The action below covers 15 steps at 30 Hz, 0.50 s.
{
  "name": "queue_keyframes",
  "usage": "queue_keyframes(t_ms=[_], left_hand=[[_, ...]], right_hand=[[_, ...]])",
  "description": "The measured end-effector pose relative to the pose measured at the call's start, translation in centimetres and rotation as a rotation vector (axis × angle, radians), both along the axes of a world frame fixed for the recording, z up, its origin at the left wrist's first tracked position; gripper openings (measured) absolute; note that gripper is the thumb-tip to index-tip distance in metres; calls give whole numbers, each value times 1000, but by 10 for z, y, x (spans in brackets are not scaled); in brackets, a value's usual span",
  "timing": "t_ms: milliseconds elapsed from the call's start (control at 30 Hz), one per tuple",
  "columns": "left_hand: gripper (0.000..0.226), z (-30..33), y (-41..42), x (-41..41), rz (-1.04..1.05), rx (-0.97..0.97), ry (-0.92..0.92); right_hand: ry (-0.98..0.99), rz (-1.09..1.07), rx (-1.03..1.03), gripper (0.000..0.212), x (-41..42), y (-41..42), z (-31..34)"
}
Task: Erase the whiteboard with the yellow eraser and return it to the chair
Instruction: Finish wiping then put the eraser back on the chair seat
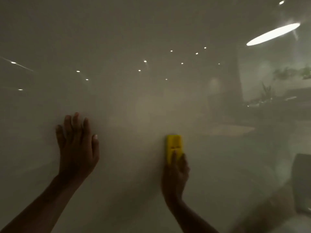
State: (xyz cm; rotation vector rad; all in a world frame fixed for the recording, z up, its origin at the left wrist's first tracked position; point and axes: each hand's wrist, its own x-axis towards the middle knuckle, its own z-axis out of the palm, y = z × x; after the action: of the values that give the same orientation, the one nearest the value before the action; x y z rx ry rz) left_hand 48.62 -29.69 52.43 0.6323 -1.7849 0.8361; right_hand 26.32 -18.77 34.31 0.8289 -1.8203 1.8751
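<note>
The glossy white whiteboard [134, 39] fills the view, showing only reflected ceiling lights and no legible marks. The left hand [76, 147], at about eight o'clock, lies flat with fingers spread, seemingly braced on the board and holding nothing. The right hand [175, 174], near five o'clock, grips the lower end of the upright yellow rectangular plastic eraser [174, 147], which seems pressed against the surface. With so low a grip, a hard stroke could probably tip or twist the eraser loose; the braced palm might smear the surface. The chair is not clearly visible.
</note>
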Motion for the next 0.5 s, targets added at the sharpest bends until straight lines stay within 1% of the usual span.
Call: queue_keyframes(t_ms=[33,100,133,167,200,233,333,367,433,500], left_hand=[[56,-2,5,-13,-6,3,-7],[56,-4,11,-39,-17,6,-25],[56,-5,14,-50,-20,1,-26],[56,-6,16,-62,-24,-7,-27],[56,-8,18,-73,-22,-10,-30],[56,-11,20,-84,-25,-10,-32],[58,-26,28,-119,-20,14,-52],[59,-30,30,-127,-16,22,-56],[60,-41,36,-147,0,33,-73],[60,-52,41,-165,-4,46,-76]], right_hand=[[216,61,50,57,9,-1,-7],[654,90,135,64,2,-1,-19],[792,87,174,63,-9,3,-22],[846,77,191,62,-27,9,-23],[829,60,179,64,-47,15,-24],[733,33,145,65,-68,23,-29],[249,-27,54,62,-125,55,-51],[138,-34,50,63,-138,66,-56],[56,-26,81,64,-164,86,-79],[69,-22,107,63,-185,106,-100]])
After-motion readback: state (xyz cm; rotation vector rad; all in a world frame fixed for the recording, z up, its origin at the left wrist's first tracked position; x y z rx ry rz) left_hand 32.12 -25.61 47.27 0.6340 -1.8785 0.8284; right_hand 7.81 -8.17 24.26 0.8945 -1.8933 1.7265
